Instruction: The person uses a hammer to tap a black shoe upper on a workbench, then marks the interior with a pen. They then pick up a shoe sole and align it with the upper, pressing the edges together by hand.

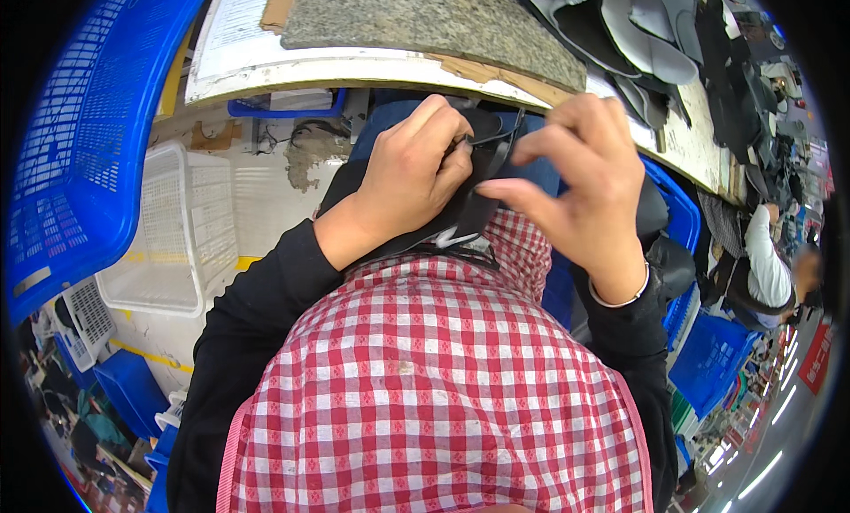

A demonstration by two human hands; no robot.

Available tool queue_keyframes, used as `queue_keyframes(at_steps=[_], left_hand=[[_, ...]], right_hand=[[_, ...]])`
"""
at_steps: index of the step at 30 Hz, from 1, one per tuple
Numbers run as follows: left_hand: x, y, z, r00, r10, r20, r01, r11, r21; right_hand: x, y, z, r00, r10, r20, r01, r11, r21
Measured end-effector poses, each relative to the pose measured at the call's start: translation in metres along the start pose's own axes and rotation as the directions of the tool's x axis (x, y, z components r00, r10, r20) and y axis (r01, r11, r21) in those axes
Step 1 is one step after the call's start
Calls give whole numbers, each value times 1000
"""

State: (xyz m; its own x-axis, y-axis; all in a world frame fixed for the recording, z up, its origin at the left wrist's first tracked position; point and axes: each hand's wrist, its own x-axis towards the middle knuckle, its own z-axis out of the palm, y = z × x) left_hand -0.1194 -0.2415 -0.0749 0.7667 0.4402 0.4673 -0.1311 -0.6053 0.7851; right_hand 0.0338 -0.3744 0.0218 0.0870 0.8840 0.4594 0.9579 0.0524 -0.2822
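Note:
My left hand [409, 172] is closed, thumb against curled fingers, on a black piece of shoe-like material [482, 163] over my lap. A thin dark edge or cord curves out from beside its fingertips. To the right, my right hand [589, 190] is raised, slightly blurred, with thumb and fingers apart and nothing visible between them. A black strip, smeared by motion, lies between the two hands. Below them a small white tip [456, 239] shows against the black material. My fingers hide part of the piece.
Ahead is a white-edged table [354, 75] with a grey stone slab [425, 22]. Black and grey cut pieces [651, 35] are heaped at its right. Blue crates [115, 159] and a white crate [190, 234] stand left; another blue crate [677, 212] is close right. Someone [766, 256] sits farther right.

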Motion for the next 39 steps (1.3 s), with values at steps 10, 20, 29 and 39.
queue_keyframes(at_steps=[10, 20, 29, 39], left_hand=[[-3, -7, 19, 998, 64, -9, -64, 998, 26], [-4, -11, 41, 973, -224, 59, 231, 957, -177], [3, -9, 29, 971, 48, 235, -21, 993, -116], [8, -31, 46, 961, 257, 103, -249, 964, -89]], right_hand=[[-2, 7, 4, 972, 165, 167, -159, 986, -49], [-13, 12, -2, 958, 138, 253, -117, 988, -96], [-25, 22, -5, 890, 244, 384, -225, 970, -95], [-28, 30, -7, 873, 200, 444, -238, 971, 31]])
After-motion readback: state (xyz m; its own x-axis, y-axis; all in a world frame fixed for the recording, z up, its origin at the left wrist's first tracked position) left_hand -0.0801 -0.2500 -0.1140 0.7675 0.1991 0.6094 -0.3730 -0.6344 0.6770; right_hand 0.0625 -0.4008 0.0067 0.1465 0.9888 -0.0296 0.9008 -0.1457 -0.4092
